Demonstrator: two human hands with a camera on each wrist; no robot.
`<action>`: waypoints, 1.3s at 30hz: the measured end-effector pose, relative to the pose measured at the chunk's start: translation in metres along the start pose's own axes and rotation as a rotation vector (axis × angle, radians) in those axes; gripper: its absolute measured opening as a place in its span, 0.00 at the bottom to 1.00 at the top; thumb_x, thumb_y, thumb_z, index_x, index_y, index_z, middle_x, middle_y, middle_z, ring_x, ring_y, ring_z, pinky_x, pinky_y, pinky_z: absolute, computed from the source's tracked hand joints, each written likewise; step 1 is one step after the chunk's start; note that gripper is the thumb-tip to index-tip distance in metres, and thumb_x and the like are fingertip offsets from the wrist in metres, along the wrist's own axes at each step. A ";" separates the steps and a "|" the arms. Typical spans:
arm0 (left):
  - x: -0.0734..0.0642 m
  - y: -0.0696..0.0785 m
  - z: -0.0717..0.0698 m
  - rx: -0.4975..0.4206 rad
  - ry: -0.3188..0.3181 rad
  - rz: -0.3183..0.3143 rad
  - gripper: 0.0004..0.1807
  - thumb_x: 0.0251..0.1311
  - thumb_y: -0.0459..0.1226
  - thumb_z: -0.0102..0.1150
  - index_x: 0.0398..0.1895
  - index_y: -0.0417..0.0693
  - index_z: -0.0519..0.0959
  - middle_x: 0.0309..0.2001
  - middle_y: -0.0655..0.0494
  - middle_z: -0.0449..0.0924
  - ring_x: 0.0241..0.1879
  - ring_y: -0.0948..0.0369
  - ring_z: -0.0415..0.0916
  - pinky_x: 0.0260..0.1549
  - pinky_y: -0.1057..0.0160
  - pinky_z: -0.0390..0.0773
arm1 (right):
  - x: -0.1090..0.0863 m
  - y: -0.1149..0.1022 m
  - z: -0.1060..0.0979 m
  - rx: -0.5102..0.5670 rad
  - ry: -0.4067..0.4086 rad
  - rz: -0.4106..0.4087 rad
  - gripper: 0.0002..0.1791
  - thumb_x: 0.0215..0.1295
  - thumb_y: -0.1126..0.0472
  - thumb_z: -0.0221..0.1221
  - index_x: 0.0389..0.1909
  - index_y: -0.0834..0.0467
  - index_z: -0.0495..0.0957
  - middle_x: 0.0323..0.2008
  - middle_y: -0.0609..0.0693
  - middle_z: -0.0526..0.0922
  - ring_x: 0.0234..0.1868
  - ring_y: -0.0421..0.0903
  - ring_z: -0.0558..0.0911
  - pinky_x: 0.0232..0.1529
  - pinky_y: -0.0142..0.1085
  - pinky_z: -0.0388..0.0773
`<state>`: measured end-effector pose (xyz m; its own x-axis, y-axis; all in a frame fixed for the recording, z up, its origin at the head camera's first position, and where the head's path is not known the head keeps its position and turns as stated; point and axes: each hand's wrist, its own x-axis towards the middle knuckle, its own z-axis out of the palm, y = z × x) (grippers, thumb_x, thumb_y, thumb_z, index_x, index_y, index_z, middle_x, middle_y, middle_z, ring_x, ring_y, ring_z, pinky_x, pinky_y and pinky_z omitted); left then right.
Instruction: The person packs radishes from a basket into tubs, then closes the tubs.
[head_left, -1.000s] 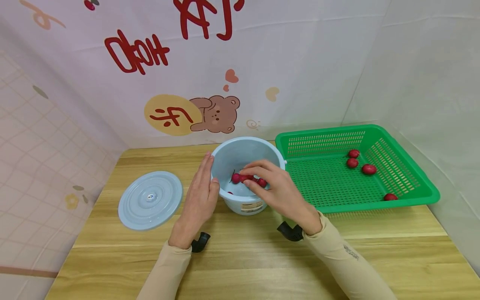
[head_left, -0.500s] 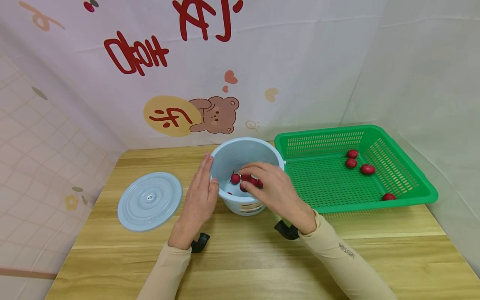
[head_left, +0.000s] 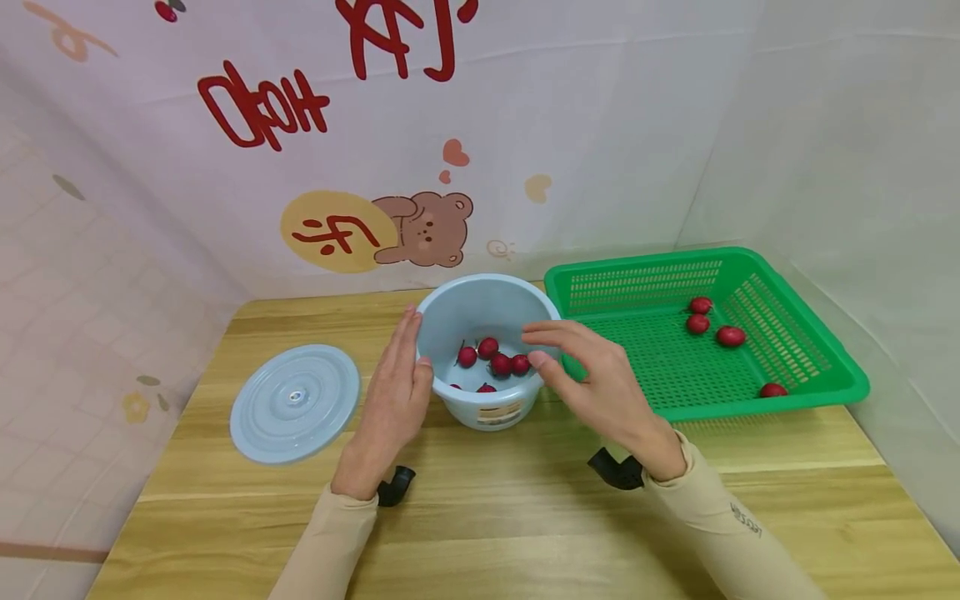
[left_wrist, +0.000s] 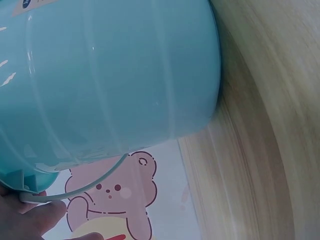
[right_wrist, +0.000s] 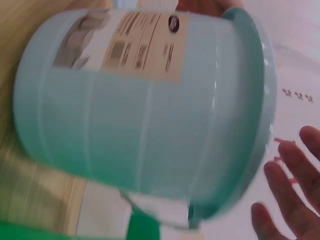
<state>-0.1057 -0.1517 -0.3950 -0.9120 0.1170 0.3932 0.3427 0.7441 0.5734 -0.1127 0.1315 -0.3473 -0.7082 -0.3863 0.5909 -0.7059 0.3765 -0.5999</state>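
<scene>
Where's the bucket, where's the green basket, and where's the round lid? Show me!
Bucket (left_wrist: 115,80): left wrist view, on its outer wall.
Green basket (head_left: 637,346): head view, on a bare bit of its floor.
Round lid (head_left: 295,403): head view, near the middle of its face.

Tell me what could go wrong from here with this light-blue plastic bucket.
The left grip seems to rest against the light-blue plastic bucket rather than clasp it, so a bump from the nearby right grip might shift it. In the green rectangular plastic basket, the small round red radish nearest the camera is partly hidden and might be overlooked.
</scene>
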 end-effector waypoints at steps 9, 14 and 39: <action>-0.002 -0.002 -0.003 0.007 -0.003 -0.011 0.34 0.76 0.39 0.37 0.83 0.42 0.52 0.83 0.50 0.48 0.80 0.51 0.50 0.76 0.43 0.55 | -0.017 0.016 -0.038 -0.043 0.119 -0.084 0.14 0.66 0.68 0.64 0.51 0.57 0.88 0.51 0.50 0.87 0.55 0.46 0.84 0.58 0.27 0.75; -0.002 -0.002 -0.003 0.006 0.003 -0.007 0.34 0.76 0.39 0.38 0.83 0.42 0.53 0.84 0.54 0.47 0.80 0.52 0.50 0.76 0.44 0.55 | -0.028 0.024 -0.057 -0.048 0.163 -0.097 0.12 0.69 0.66 0.63 0.49 0.59 0.88 0.50 0.52 0.87 0.55 0.42 0.83 0.56 0.25 0.75; 0.001 -0.002 0.001 -0.011 0.023 0.035 0.33 0.75 0.38 0.39 0.82 0.38 0.54 0.82 0.46 0.51 0.80 0.49 0.52 0.75 0.42 0.56 | -0.068 0.086 -0.170 -0.228 0.060 0.062 0.15 0.67 0.73 0.62 0.51 0.60 0.87 0.48 0.46 0.87 0.53 0.30 0.80 0.55 0.21 0.69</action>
<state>-0.1073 -0.1522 -0.3962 -0.8940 0.1275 0.4296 0.3769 0.7324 0.5670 -0.1269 0.3337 -0.3471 -0.7446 -0.3089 0.5917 -0.6404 0.5806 -0.5028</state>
